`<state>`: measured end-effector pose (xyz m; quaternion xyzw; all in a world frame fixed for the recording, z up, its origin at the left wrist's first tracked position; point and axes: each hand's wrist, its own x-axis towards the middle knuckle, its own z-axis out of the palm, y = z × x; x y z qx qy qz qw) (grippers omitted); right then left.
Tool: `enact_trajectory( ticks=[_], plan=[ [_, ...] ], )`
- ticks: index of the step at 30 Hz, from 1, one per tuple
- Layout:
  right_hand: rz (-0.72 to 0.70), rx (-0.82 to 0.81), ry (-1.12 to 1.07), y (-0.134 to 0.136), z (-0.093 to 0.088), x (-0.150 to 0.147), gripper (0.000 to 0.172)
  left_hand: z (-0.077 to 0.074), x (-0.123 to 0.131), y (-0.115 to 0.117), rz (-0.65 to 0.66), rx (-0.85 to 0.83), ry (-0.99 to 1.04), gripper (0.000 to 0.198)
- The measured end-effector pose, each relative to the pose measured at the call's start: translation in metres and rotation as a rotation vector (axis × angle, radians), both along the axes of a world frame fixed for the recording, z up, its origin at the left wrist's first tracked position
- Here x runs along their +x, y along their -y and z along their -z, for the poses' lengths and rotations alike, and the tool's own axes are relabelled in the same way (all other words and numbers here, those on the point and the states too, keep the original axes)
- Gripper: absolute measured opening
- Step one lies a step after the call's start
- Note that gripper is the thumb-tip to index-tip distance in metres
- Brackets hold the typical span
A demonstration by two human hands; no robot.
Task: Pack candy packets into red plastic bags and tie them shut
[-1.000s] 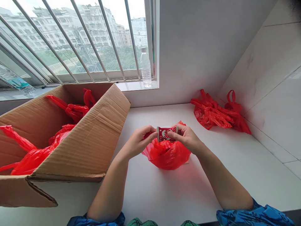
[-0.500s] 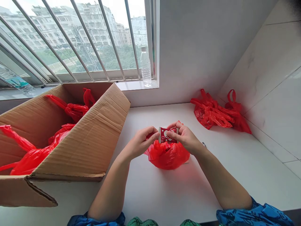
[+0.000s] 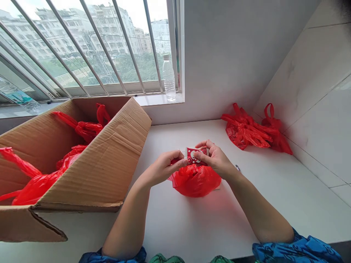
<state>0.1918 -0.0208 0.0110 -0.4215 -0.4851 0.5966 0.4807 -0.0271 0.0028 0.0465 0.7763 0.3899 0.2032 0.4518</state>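
Observation:
A small red packet (image 3: 189,155) with white markings is held up between both hands above the white tabletop. My right hand (image 3: 215,159) grips its right part, thumb across the front and fingers behind. At the packet's left end, my left hand (image 3: 167,164) is closed in a pinch on the edge. Right below the packet sits a bunched red plastic bag (image 3: 196,183); its contents are hidden. A sliver of something tan shows under the bag's right side.
On the left stands an open cardboard box (image 3: 109,160) with red plastic bags (image 3: 41,186) inside. More red bags (image 3: 246,128) lie at the back right against the wall. A clear bottle (image 3: 169,80) stands on the windowsill. A small metallic object (image 3: 237,168) lies beside my right forearm.
My left fingers have shifted slightly down at the packet's left end, and a pale strip now shows there. My right hand and the bag below stay nearly in place.

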Motion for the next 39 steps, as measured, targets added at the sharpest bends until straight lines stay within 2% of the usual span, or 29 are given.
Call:
enact_trajectory(
  ticks=[7, 17, 39],
  plan=[
    [-0.042, 0.003, 0.041, 0.0006, -0.0032, 0.0018, 0.048, -0.0022, -0.0032, -0.0015, 0.013, 0.044, -0.032, 0.036],
    [-0.149, 0.022, 0.051, 0.0004, -0.0045, 0.0024, 0.039, 0.0001, -0.0031, -0.0028, 0.006, 0.047, -0.019, 0.036],
    [-0.149, 0.003, 0.055, 0.0030, -0.0088, 0.0019, 0.035, -0.0018, -0.0015, 0.0016, -0.007, 0.052, 0.007, 0.035]
  ],
)
